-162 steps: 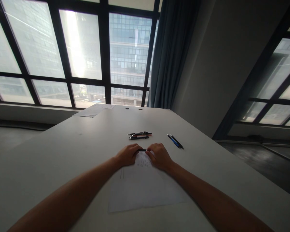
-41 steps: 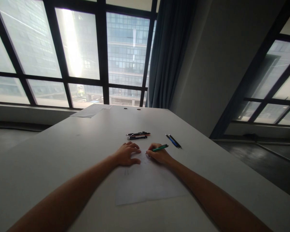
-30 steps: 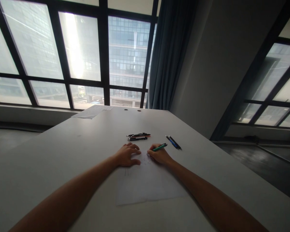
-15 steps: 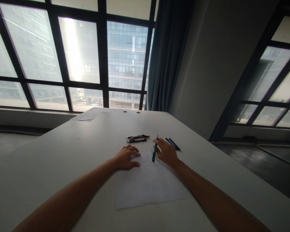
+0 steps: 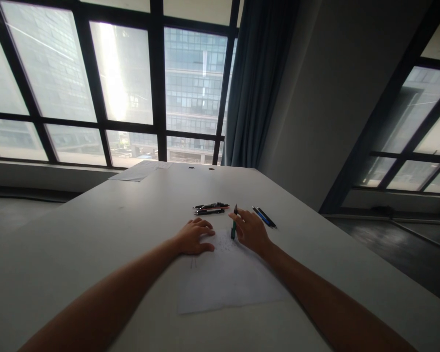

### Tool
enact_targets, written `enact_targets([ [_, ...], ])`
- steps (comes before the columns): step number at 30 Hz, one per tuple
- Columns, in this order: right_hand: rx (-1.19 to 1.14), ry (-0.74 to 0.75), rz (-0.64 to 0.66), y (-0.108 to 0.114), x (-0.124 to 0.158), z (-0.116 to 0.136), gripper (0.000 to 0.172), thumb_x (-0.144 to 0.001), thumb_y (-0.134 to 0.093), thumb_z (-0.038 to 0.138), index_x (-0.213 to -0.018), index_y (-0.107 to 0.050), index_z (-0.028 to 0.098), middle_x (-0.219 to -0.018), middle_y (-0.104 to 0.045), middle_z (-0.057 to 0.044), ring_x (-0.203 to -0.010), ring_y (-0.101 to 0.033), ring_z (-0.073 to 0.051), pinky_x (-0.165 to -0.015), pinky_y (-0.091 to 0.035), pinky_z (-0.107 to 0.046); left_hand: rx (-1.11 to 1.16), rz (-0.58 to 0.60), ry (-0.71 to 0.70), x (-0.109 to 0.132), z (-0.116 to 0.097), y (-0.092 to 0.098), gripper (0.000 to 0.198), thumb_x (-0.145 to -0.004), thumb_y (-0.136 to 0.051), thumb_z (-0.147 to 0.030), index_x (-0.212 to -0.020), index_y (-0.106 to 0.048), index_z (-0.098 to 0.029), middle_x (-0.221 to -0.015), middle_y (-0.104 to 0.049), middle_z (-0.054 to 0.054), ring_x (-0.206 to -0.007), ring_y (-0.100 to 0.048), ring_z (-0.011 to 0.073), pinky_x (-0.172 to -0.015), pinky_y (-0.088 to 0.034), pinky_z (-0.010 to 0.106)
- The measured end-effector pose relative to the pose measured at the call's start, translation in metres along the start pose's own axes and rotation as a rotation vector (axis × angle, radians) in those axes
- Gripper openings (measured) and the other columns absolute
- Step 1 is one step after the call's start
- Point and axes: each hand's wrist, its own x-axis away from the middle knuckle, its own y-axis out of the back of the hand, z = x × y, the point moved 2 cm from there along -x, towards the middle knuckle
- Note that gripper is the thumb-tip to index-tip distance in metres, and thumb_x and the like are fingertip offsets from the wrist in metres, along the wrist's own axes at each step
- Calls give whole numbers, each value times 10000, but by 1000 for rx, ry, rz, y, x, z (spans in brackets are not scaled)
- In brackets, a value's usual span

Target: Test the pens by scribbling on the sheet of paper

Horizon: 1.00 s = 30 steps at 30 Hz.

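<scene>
A green pen (image 5: 233, 229) with dark ends is held nearly upright in the fingers of my right hand (image 5: 252, 232). Its lower end is at small dark marks near the top of a white sheet of paper (image 5: 230, 283); whether it touches the sheet, I cannot tell. My left hand (image 5: 195, 237) lies with fingers spread on the upper left part of the sheet, holding nothing. Two short pencil-like strokes show below that hand. Beyond my hands lies a small group of dark pens (image 5: 209, 209). Right of my right hand are a blue pen (image 5: 261, 216) and a black pen (image 5: 267, 217).
The long white table (image 5: 150, 205) reaches toward a large window. More papers (image 5: 135, 172) lie at its far left corner. Two dark round spots are near the far edge. A blue curtain (image 5: 252, 98) hangs behind, beside a grey wall.
The green pen has turned slightly more upright in my right hand, and its lower end is a little higher on the sheet. My left hand stays on the paper. The view shifted slightly.
</scene>
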Motion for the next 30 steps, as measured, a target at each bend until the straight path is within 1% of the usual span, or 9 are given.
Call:
enact_targets([
  [5, -217, -80, -32, 1, 2, -3, 339, -813, -441, 113, -1128, -555, 164, -1050, -575, -107, -817, -548, -196, -688, -423, -308, 5, -3, 3, 1, 0, 0, 554, -734, -609, -662, -1146, -659, -294, -1217, -604, 60, -1140, -495, 284, -994, -383, 451],
  [8, -481, -300, -118, 1, 2, -20, 287, -856, -406, 198, -1104, -546, 163, -1020, -560, -88, -781, -581, -171, -704, -465, -302, 11, 1, 0, 1, 0, 0, 558, -742, -602, -661, -1153, -657, -288, -1220, -605, 66, -1145, -491, 282, -997, -379, 447],
  [11, -637, -589, -183, -1, 4, -54, 292, -897, -347, 248, -1089, -552, 168, -987, -579, -65, -658, -605, -134, -665, -483, -288, 13, 8, 3, 1, 1, 1, 557, -745, -602, -655, -1155, -658, -282, -1224, -602, 67, -1153, -486, 282, -1006, -373, 448],
  [13, -644, -743, -99, -5, 9, -82, 376, -892, -372, 266, -1237, -495, 181, -1006, -619, -67, -581, -596, -125, -606, -474, -275, 15, 12, 6, 1, 1, 1, 556, -745, -604, -651, -1157, -658, -280, -1225, -600, 65, -1156, -483, 282, -1011, -370, 450],
  [16, -459, -893, 33, -14, 22, -126, 483, -819, -533, 265, -1290, -478, 173, -991, -685, -77, -658, -629, -159, -688, -475, -282, 22, 17, 11, 1, 1, 0, 551, -744, -607, -649, -1154, -659, -285, -1226, -600, 64, -1159, -480, 286, -1007, -370, 454],
  [19, -250, -980, 234, -31, 42, -163, 292, -757, -616, 236, -1038, -662, 168, -970, -711, -96, -856, -653, -213, -772, -466, -286, 25, 9, 11, 1, 2, 0, 548, -741, -611, -650, -1152, -658, -291, -1227, -599, 63, -1159, -482, 287, -1005, -372, 454],
  [21, -182, -1022, 331, -44, 54, -181, 219, -746, -628, 237, -933, -711, 159, -973, -715, -116, -912, -656, -239, -782, -470, -295, 23, 5, 9, 1, 3, -1, 553, -739, -611, -652, -1155, -655, -290, -1229, -598, 61, -1156, -485, 285, -1007, -371, 454],
  [25, -224, -1072, 399, -66, 63, -195, 219, -748, -602, 188, -904, -740, 121, -958, -720, -140, -938, -664, -258, -819, -478, -309, 24, 3, 8, 0, 4, -2, 562, -735, -612, -658, -1158, -654, -290, -1223, -602, 59, -1150, -489, 282, -1006, -374, 449],
  [30, -360, -992, 426, -78, 58, -187, 248, -672, -611, 63, -869, -751, 117, -931, -725, -124, -942, -668, -281, -862, -480, -365, 30, 9, 11, 0, 2, -1, 548, -730, -637, -631, -1153, -656, -282, -1223, -605, 59, -1147, -494, 279, -1007, -377, 446],
])
